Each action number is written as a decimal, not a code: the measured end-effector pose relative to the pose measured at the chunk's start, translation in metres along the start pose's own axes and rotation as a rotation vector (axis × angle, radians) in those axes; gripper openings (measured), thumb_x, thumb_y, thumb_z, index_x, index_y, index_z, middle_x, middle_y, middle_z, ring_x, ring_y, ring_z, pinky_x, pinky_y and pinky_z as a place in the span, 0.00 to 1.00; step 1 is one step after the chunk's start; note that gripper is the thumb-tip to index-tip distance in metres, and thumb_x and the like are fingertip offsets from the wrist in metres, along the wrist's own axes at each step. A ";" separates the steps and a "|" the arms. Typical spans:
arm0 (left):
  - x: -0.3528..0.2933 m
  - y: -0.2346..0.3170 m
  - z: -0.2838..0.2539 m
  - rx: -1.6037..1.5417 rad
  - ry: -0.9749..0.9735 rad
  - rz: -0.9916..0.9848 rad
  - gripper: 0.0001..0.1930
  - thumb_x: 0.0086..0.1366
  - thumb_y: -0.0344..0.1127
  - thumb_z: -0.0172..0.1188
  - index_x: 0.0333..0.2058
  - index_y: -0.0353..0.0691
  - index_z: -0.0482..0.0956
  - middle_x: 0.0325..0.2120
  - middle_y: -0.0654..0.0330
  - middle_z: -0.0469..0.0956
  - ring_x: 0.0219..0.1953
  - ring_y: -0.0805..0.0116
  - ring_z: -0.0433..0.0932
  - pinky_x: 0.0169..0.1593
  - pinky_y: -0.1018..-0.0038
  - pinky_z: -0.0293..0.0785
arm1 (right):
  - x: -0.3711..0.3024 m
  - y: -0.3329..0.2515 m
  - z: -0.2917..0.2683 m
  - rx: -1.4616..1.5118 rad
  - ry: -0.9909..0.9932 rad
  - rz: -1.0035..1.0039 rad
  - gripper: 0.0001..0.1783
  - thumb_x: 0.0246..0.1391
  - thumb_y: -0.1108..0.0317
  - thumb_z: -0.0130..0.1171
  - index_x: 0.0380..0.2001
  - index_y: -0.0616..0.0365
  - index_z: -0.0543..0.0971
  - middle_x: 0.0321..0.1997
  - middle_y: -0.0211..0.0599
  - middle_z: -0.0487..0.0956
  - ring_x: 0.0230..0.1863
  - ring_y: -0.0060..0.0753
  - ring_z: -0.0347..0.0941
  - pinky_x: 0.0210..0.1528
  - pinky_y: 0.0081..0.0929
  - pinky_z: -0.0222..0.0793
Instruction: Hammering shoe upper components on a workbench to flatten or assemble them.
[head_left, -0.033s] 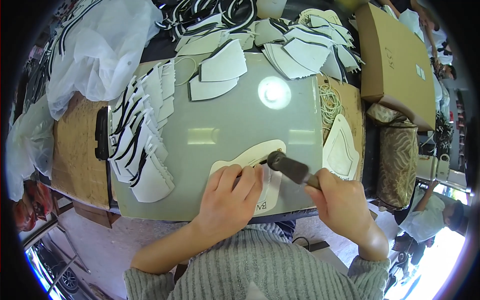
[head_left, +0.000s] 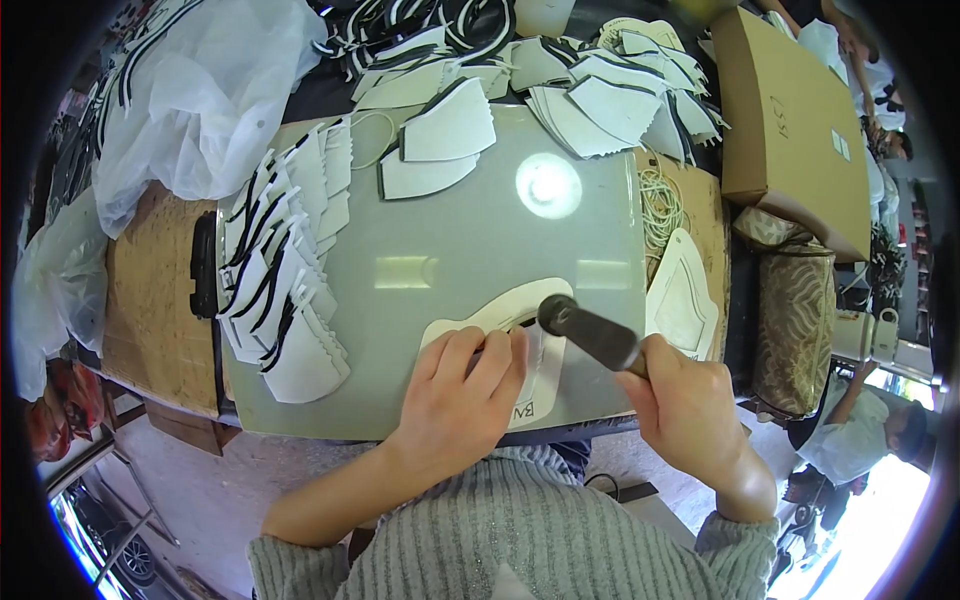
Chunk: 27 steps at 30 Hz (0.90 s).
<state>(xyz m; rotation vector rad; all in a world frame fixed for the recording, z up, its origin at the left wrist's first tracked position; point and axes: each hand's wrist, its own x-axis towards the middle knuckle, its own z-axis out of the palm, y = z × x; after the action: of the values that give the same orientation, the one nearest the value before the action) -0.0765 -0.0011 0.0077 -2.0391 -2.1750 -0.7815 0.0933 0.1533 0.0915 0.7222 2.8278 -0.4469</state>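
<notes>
1. Nothing has moved since the earlier frame: both hands and the hammer sit as they did.
2. Left hand [head_left: 462, 392] lies flat, fingers spread, pressing the white cut shoe-upper piece [head_left: 500, 320] onto the grey work slab [head_left: 450, 270], near the slab's front edge; the grip is a flat press, not a pinch, likely to keep the piece from sliding.
3. Right hand [head_left: 690, 400] is closed round the handle of the dark hammer [head_left: 585, 328]; its head rests on the piece just beside the left fingertips.
4. Left of the slab's centre: a fanned row of white-and-black cut pieces [head_left: 285, 280], overlapping.
5. Behind the slab: more stacked cut pieces [head_left: 590, 95]; clear plastic bag [head_left: 190, 90] far left.
6. Right of the slab: a single white piece [head_left: 682, 295], coiled cord [head_left: 660, 205], cardboard box [head_left: 800, 130].
7. Nothing lies between hammer and piece.
</notes>
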 end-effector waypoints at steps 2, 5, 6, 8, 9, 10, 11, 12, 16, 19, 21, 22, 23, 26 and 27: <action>-0.001 0.000 0.003 0.002 0.051 -0.002 0.17 0.51 0.27 0.68 0.42 0.31 0.82 0.38 0.59 0.74 0.40 0.60 0.75 0.43 0.67 0.74 | 0.000 -0.001 0.009 -0.023 -0.022 -0.009 0.17 0.63 0.56 0.58 0.30 0.58 0.69 0.21 0.37 0.75 0.18 0.43 0.75 0.18 0.38 0.69; -0.005 -0.002 0.005 -0.028 0.066 -0.012 0.18 0.51 0.27 0.68 0.42 0.32 0.82 0.38 0.58 0.74 0.40 0.59 0.75 0.43 0.67 0.74 | 0.003 -0.004 0.003 -0.051 -0.040 -0.016 0.18 0.63 0.56 0.58 0.30 0.58 0.69 0.21 0.37 0.75 0.17 0.43 0.75 0.18 0.38 0.68; -0.006 -0.003 0.006 -0.025 0.067 -0.015 0.18 0.51 0.27 0.68 0.42 0.32 0.82 0.38 0.58 0.74 0.40 0.59 0.75 0.43 0.67 0.74 | 0.005 -0.004 0.000 -0.059 -0.035 -0.009 0.18 0.63 0.55 0.58 0.30 0.58 0.68 0.21 0.37 0.75 0.17 0.42 0.75 0.18 0.38 0.68; -0.008 -0.002 0.006 -0.093 0.110 -0.041 0.17 0.51 0.27 0.68 0.42 0.32 0.82 0.39 0.58 0.74 0.41 0.58 0.75 0.43 0.66 0.74 | 0.001 -0.002 0.010 -0.072 -0.027 -0.024 0.18 0.63 0.55 0.58 0.30 0.58 0.68 0.21 0.37 0.75 0.16 0.42 0.74 0.18 0.39 0.68; -0.008 -0.001 0.006 -0.096 0.110 -0.042 0.17 0.51 0.27 0.68 0.42 0.32 0.82 0.39 0.58 0.74 0.41 0.58 0.75 0.43 0.66 0.74 | -0.001 -0.001 0.014 -0.083 -0.017 -0.041 0.18 0.63 0.56 0.58 0.30 0.58 0.68 0.20 0.37 0.75 0.16 0.42 0.74 0.17 0.39 0.69; -0.007 -0.002 0.005 -0.111 0.106 -0.066 0.17 0.51 0.27 0.68 0.42 0.32 0.82 0.39 0.58 0.74 0.41 0.58 0.75 0.43 0.66 0.74 | 0.001 -0.001 0.014 -0.081 -0.019 -0.042 0.18 0.63 0.56 0.58 0.30 0.58 0.68 0.20 0.37 0.75 0.16 0.42 0.74 0.17 0.39 0.69; -0.007 -0.002 0.004 -0.126 0.102 -0.089 0.17 0.51 0.27 0.68 0.42 0.32 0.82 0.39 0.57 0.74 0.41 0.58 0.75 0.43 0.66 0.75 | 0.003 -0.001 0.012 -0.070 -0.038 -0.021 0.18 0.63 0.56 0.58 0.29 0.58 0.68 0.20 0.37 0.74 0.16 0.42 0.74 0.18 0.39 0.69; -0.008 -0.002 0.005 -0.126 0.101 -0.090 0.17 0.51 0.27 0.68 0.42 0.32 0.82 0.39 0.57 0.74 0.41 0.58 0.75 0.43 0.66 0.75 | 0.004 -0.001 0.011 -0.059 -0.058 0.000 0.18 0.63 0.56 0.58 0.29 0.57 0.68 0.20 0.37 0.74 0.16 0.41 0.74 0.18 0.38 0.69; -0.009 0.001 0.005 -0.073 0.108 -0.064 0.17 0.51 0.26 0.68 0.41 0.31 0.82 0.39 0.58 0.75 0.41 0.58 0.75 0.42 0.65 0.74 | 0.004 -0.004 0.006 -0.058 -0.036 -0.023 0.17 0.63 0.56 0.59 0.30 0.57 0.69 0.19 0.36 0.74 0.17 0.41 0.75 0.18 0.37 0.69; -0.009 0.000 0.006 -0.070 0.100 -0.055 0.17 0.52 0.28 0.64 0.42 0.30 0.81 0.40 0.56 0.74 0.43 0.58 0.74 0.45 0.65 0.74 | 0.001 -0.007 0.006 -0.016 0.104 -0.059 0.17 0.63 0.56 0.59 0.29 0.57 0.69 0.19 0.37 0.74 0.16 0.41 0.74 0.17 0.37 0.69; -0.011 0.000 0.004 -0.061 0.093 -0.040 0.18 0.54 0.30 0.60 0.44 0.28 0.80 0.42 0.54 0.73 0.45 0.58 0.74 0.48 0.64 0.73 | 0.003 -0.008 0.013 -0.081 -0.017 -0.041 0.18 0.63 0.55 0.58 0.28 0.57 0.69 0.19 0.37 0.74 0.15 0.42 0.73 0.16 0.37 0.68; -0.012 0.001 0.004 -0.070 0.088 -0.049 0.18 0.54 0.29 0.60 0.44 0.28 0.80 0.42 0.54 0.74 0.45 0.58 0.74 0.48 0.64 0.73 | 0.003 -0.008 0.011 -0.084 -0.017 -0.042 0.18 0.63 0.55 0.58 0.28 0.57 0.69 0.19 0.37 0.74 0.15 0.42 0.73 0.16 0.37 0.68; -0.012 0.001 0.004 -0.079 0.084 -0.057 0.17 0.55 0.29 0.60 0.44 0.28 0.79 0.42 0.54 0.74 0.46 0.58 0.74 0.48 0.64 0.73 | 0.003 -0.009 0.009 -0.066 0.007 -0.031 0.18 0.63 0.55 0.58 0.28 0.57 0.69 0.19 0.37 0.74 0.15 0.42 0.73 0.16 0.37 0.68; -0.011 -0.001 0.007 -0.132 0.090 -0.088 0.17 0.55 0.29 0.61 0.44 0.29 0.79 0.42 0.55 0.74 0.46 0.58 0.74 0.49 0.65 0.73 | 0.002 -0.006 0.013 -0.082 -0.003 -0.019 0.18 0.64 0.55 0.58 0.28 0.57 0.69 0.19 0.37 0.74 0.14 0.41 0.73 0.16 0.37 0.68; -0.010 -0.002 0.005 -0.133 0.090 -0.089 0.17 0.55 0.29 0.61 0.44 0.29 0.79 0.42 0.55 0.74 0.46 0.58 0.74 0.49 0.65 0.73 | 0.002 -0.005 0.015 -0.116 -0.036 -0.017 0.18 0.64 0.55 0.58 0.29 0.57 0.68 0.19 0.37 0.74 0.14 0.41 0.73 0.16 0.37 0.68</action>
<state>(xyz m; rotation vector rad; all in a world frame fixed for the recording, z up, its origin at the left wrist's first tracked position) -0.0754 -0.0087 -0.0006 -1.9336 -2.2333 -1.0327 0.0911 0.1453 0.0783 0.6610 2.8007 -0.2931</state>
